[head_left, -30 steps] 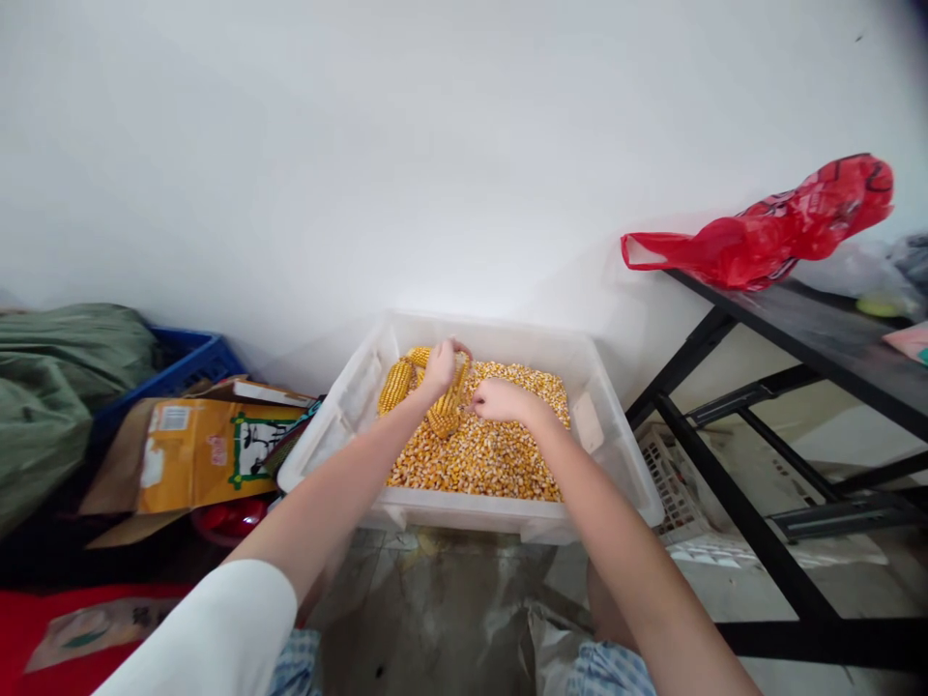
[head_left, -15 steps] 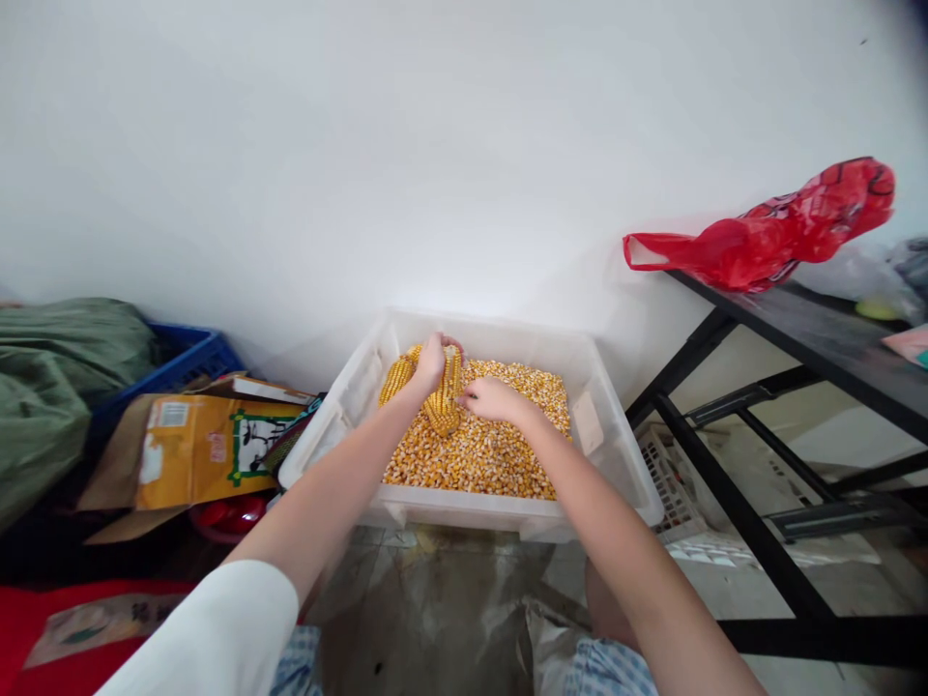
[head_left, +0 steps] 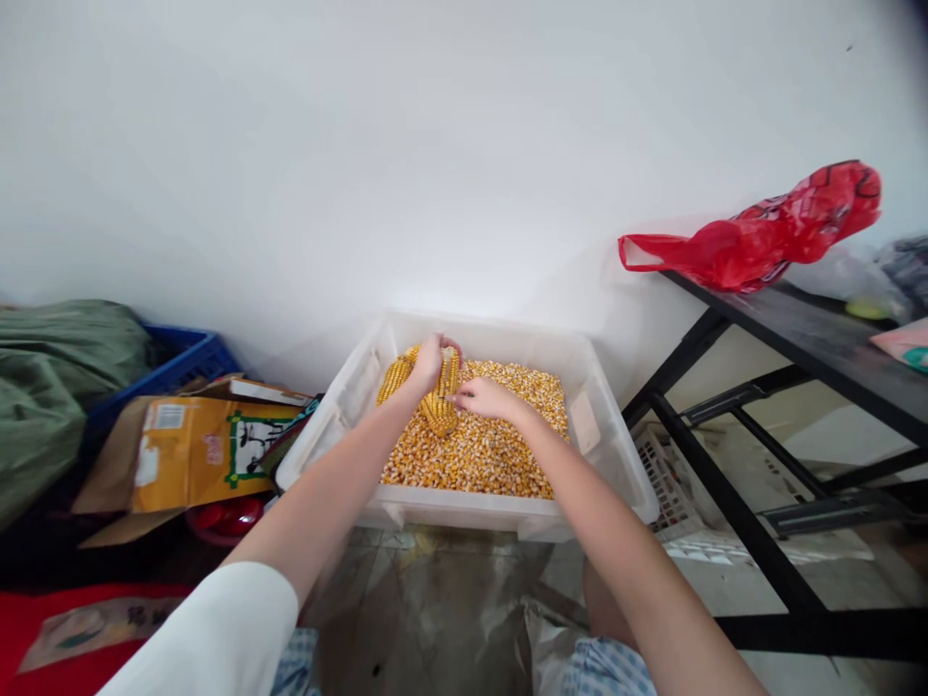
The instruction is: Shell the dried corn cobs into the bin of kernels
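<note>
My left hand (head_left: 427, 362) is closed on an ear of corn (head_left: 441, 411), holding it tilted over the loose kernels. More ears (head_left: 395, 377) lie against it on the left, partly hidden by that hand. Pinched in my right hand (head_left: 485, 397) is a thin dark tool (head_left: 450, 397), its tip at the right side of the held ear. The tool is too small to make out its kind. Yellow and whitish kernels (head_left: 500, 454) fill the bottom of a translucent plastic bin (head_left: 616, 454).
A black metal-framed table (head_left: 819, 338) with a red plastic bag (head_left: 768, 232) stands at the right. On the left are an opened yellow carton (head_left: 195, 449), a blue crate (head_left: 195, 358) and a green cloth (head_left: 43, 387). A white wall rises behind the bin.
My right hand has moved slightly left, bringing the thin tool against the ear. My left hand keeps its hold. The view has shifted a little.
</note>
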`<state>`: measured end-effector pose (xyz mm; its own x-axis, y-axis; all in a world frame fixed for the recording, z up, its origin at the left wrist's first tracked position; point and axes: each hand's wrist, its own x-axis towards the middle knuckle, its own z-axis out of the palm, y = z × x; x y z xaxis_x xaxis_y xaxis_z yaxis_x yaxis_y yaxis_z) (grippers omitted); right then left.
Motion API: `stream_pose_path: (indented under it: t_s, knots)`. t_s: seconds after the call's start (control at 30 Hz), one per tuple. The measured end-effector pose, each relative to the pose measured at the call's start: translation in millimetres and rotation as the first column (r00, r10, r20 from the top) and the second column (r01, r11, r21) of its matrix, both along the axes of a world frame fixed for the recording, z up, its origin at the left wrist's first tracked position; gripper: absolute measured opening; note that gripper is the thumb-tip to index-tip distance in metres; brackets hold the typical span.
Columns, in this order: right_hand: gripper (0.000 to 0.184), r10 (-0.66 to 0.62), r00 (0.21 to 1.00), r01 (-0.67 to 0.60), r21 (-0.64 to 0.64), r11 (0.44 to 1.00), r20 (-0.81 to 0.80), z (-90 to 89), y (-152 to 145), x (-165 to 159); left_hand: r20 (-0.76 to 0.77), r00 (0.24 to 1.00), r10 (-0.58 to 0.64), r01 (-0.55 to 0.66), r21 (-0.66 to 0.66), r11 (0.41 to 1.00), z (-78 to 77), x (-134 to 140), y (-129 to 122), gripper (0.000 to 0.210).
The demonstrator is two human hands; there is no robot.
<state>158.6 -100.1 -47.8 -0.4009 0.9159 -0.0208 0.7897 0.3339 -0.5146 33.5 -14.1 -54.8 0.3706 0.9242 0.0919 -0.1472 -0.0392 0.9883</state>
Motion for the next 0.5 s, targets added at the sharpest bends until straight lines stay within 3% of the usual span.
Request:
stream_pose_path:
  t_s: [0.23, 0.5]
  knots:
    - [0.046, -0.014, 0.991, 0.005, -0.066, 0.998, -0.132, -14.5, 13, 5, -0.082, 0.982, -0.173, 0.173, 0.0, 0.985, 9.8, 2, -6, 0.051]
    - [0.036, -0.08, 0.99, 0.082, 0.017, 0.996, -0.113, -8.9, 9, 24, 0.047, 0.993, -0.112, 0.117, -0.122, 0.986, -3.2, -11, 14, 0.044]
